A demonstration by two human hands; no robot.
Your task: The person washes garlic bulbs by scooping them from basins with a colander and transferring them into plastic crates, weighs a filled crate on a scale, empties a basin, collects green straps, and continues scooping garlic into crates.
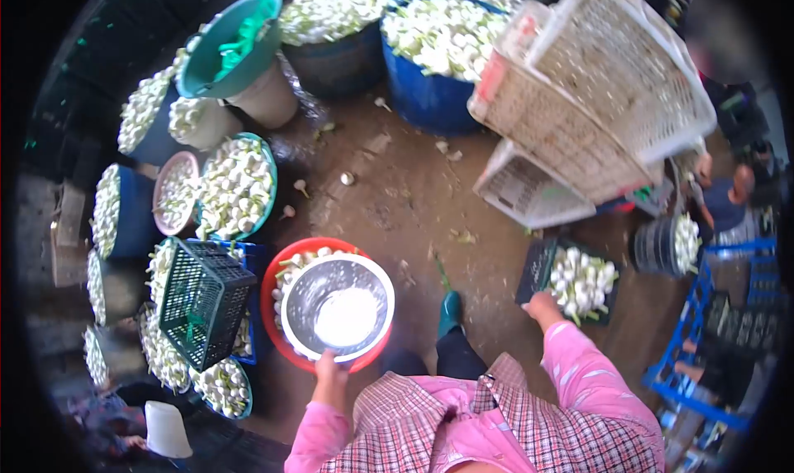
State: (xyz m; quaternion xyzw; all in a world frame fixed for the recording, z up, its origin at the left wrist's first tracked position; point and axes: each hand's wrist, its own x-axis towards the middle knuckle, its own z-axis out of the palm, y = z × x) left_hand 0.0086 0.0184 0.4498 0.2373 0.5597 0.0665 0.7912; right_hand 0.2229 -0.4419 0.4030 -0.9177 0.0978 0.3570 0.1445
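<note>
Left hand [329, 367]: closed on the steel bowl's [337, 308] six-o'clock rim; bowl round, mouth up, over the red basin [273, 295]
Right hand [543, 306]: gripping the black crate [542, 266] at twelve o'clock; long axis unclear

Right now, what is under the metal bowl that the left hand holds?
Under the metal bowl sits a red basin. At its left rim a few white and green vegetables show. The bowl covers the rest of the basin's inside. The left hand grips the bowl's near rim.
</note>
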